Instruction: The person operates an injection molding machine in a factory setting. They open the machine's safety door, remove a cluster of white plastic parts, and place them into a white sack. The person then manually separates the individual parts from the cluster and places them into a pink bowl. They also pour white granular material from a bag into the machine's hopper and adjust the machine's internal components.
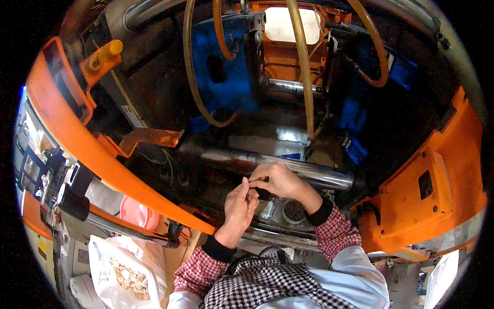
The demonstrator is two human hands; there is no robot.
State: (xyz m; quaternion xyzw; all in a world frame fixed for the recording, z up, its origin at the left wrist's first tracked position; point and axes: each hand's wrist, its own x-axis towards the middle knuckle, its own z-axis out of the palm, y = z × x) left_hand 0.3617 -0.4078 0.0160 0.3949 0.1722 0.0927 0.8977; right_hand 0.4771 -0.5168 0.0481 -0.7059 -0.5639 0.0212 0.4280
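My left hand and my right hand meet in the middle of the view, in front of a shiny metal bar. The left fingers are curled, with the thumb pointing up toward the right hand's fingertips. On the right, thumb and forefinger are pinched together against the left fingertips. Whatever they hold is too small or too hidden to make out. Just below my right wrist stands a small round tub of tiny dark pieces.
A machine surrounds the hands: blue blocks, hanging hoses, an orange frame on the left and an orange panel on the right. At lower left are a white bag of light-brown pieces and a red tub.
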